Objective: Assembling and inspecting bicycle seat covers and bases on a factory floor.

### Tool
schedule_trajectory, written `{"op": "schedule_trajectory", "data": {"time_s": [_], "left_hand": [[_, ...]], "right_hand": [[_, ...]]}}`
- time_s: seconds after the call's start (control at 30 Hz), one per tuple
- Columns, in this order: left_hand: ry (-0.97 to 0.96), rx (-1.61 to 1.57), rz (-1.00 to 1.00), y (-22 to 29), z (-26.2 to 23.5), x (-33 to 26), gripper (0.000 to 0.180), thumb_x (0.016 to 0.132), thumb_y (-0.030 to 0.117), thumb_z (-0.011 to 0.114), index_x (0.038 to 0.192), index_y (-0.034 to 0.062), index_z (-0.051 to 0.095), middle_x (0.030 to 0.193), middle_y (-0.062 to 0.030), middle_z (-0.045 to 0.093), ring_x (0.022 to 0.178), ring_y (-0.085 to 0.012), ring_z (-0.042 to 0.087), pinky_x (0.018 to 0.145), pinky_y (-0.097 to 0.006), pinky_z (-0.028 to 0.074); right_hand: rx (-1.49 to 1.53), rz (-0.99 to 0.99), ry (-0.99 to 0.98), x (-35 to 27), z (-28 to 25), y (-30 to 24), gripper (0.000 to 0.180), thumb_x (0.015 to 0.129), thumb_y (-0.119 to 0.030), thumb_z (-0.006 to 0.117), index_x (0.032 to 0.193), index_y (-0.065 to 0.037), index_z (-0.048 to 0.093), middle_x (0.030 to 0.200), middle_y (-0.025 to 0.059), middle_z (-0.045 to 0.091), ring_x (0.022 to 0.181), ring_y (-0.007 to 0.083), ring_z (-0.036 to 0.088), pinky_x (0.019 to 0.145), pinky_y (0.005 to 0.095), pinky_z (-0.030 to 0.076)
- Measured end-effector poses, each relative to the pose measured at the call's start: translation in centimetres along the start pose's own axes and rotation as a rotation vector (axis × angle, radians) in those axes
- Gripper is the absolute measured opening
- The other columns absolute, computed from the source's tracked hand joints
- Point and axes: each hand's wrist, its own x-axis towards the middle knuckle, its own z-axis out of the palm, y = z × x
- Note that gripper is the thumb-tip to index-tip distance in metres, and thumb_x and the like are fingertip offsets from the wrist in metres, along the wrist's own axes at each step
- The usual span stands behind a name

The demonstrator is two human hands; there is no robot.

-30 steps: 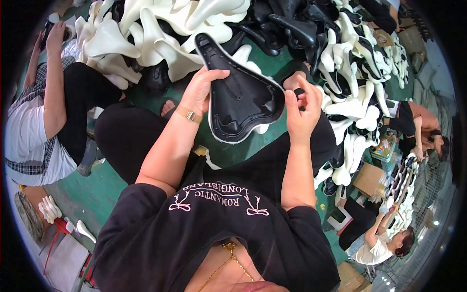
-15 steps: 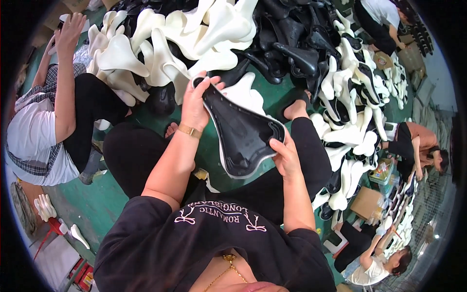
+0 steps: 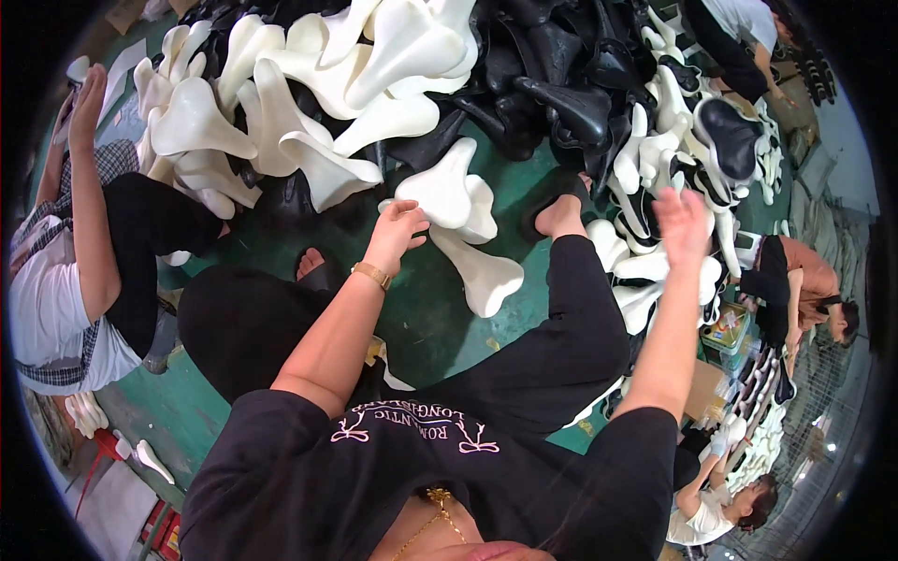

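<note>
Where the left grip [image 3: 398, 227] reaches, white saddles [image 3: 440, 192] lie.

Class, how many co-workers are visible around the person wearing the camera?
4: a person at far left, a person at top right, a person in orange at right, a person at lower right. Others may be hidden.

Head view of a seated person above a green floor [image 3: 178, 407]. The left hand [image 3: 400, 229], fingers loosely bent, is at the lower edge of a white saddle [image 3: 440, 192]; whether they touch cannot be told. Another white piece [image 3: 486, 285] lies just below. The right hand [image 3: 683, 224], blurred, is beside a mixed pile [image 3: 645, 154], near a white-rimmed black saddle [image 3: 730, 140]. Beyond: white saddles [image 3: 412, 56] and black saddles [image 3: 580, 107], heaped. Left: a co-worker [image 3: 61, 309].
</note>
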Motion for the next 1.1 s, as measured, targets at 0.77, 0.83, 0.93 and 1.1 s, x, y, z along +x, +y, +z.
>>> {"op": "schedule_trajectory", "data": {"time_s": [0.77, 0.83, 0.93, 1.1], "left_hand": [[0.277, 0.171, 0.319, -0.1, -0.2, 3.3, 0.057, 0.073, 0.017, 0.076, 0.117, 0.0006, 0.044, 0.101, -0.0097, 0.060, 0.089, -0.0178, 0.059, 0.081, -0.033, 0.049], [0.240, 0.157, 0.229, 0.4, 2.0, 3.0, 0.057, 0.074, 0.020, 0.076, 0.116, 0.0004, 0.043, 0.103, -0.0107, 0.059, 0.090, -0.0192, 0.059, 0.081, -0.034, 0.049], [0.162, 0.140, 0.188, 0.8, 2.1, 2.7, 0.058, 0.074, 0.021, 0.077, 0.117, 0.0013, 0.043, 0.105, -0.0109, 0.059, 0.093, -0.0199, 0.058, 0.081, -0.035, 0.049], [0.021, 0.043, 0.161, 1.2, 2.5, 2.7, 0.050, 0.079, 0.014, 0.073, 0.121, 0.0029, 0.049, 0.110, -0.0095, 0.059, 0.097, -0.0194, 0.058, 0.084, -0.033, 0.048]], "right_hand": [[-0.338, 0.135, -0.254, 5.7, 17.1, 21.4, 0.016, 0.080, -0.008, 0.062, 0.095, -0.004, 0.063, 0.083, 0.0089, 0.064, 0.069, 0.0184, 0.063, 0.063, 0.0328, 0.053], [0.216, 0.295, 0.252, 13.7, 9.0, 21.0, 0.020, 0.093, -0.021, 0.054, 0.096, -0.002, 0.059, 0.076, 0.0084, 0.063, 0.072, 0.0205, 0.064, 0.058, 0.0313, 0.054], [0.480, 0.418, 0.392, 18.7, 7.1, 21.6, 0.025, 0.096, -0.027, 0.056, 0.095, -0.002, 0.059, 0.078, 0.0073, 0.064, 0.073, 0.0190, 0.065, 0.064, 0.0314, 0.057], [0.743, 0.279, 0.172, 20.3, 8.0, 20.8, 0.021, 0.093, -0.028, 0.062, 0.096, -0.008, 0.060, 0.078, 0.0039, 0.066, 0.075, 0.0166, 0.066, 0.068, 0.0306, 0.058]]}}
